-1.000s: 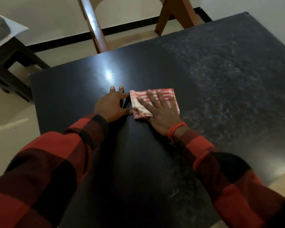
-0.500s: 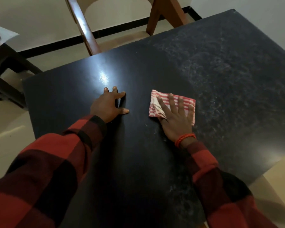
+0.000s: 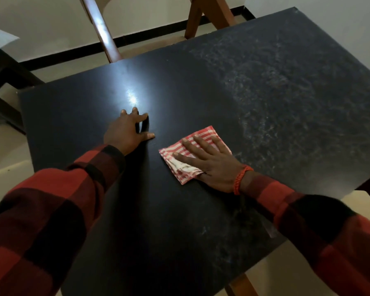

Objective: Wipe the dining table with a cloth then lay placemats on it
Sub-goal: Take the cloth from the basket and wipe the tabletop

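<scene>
A folded red-and-white striped cloth [image 3: 181,167] lies on the black dining table [image 3: 179,86], near its middle. My right hand [image 3: 209,161] presses flat on the cloth with straight, spread fingers. To the left of the cloth, apart from it, my left hand [image 3: 128,133] rests on the bare tabletop on its fingertips. The table's left part is dark and glossy; its right part is covered with grey dusty smears [image 3: 297,99]. No placemats are in view.
A wooden chair [image 3: 103,33] stands at the table's far edge. A dark side table [image 3: 2,82] with white paper on it sits at the far left. Pale floor surrounds the table; a table leg [image 3: 241,285] shows at the bottom right.
My right hand has slid the cloth to the right and towards me, away from my left hand, and the cloth has turned. My left hand has stayed in place.
</scene>
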